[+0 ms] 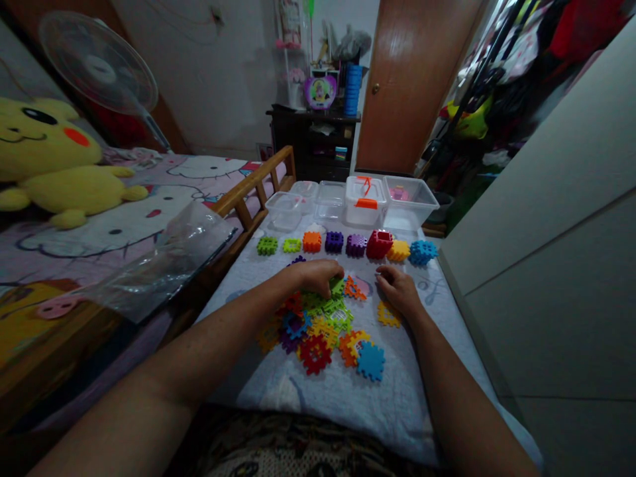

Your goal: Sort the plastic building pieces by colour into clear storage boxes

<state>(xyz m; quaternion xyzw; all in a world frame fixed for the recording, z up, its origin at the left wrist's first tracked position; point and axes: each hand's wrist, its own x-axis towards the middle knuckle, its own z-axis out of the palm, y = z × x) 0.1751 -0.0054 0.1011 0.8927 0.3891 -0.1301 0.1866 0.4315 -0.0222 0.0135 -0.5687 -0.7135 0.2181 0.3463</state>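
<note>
On pile (322, 330) — green pc. (338, 287) at L hand (320, 274), axis unclear.

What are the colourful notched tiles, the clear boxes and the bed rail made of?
The tiles look like smooth plastic, evenly coloured with crisp teeth, though firm foam is possible. The clear boxes seem to be rigid, glossy plastic: see-through, with shiny highlights. The bed rail is probably varnished wood, going by its brown bars and soft sheen.
</note>
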